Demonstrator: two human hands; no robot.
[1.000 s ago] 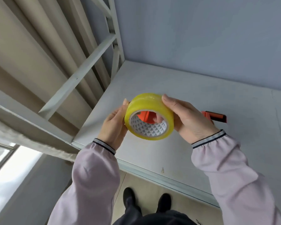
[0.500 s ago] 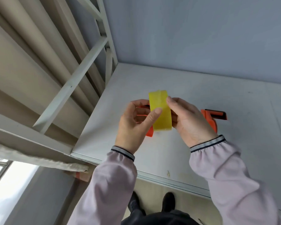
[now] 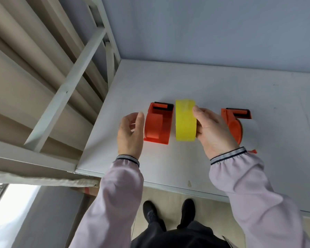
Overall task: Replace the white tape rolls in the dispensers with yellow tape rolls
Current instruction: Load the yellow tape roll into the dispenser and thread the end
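A person in pale pink sleeves stands at a white table (image 3: 213, 86), both hands raised over two orange tape dispensers. The right hand (image 3: 213, 129) grasps a yellow tape roll (image 3: 185, 120) on edge, thumb on its outer band and fingers curled behind its right side, holding it just right of the left dispenser (image 3: 158, 123). Whether the roll touches the tabletop or that dispenser cannot be told. The left hand (image 3: 131, 130) is beside the left dispenser's left side with fingers loosely curled and the thumb near its wall, gripping nothing that can be seen; contact is unclear. The right dispenser (image 3: 235, 122) lies farther right, partly hidden behind the right hand. A white metal frame (image 3: 66, 90) stands off the table's left edge.
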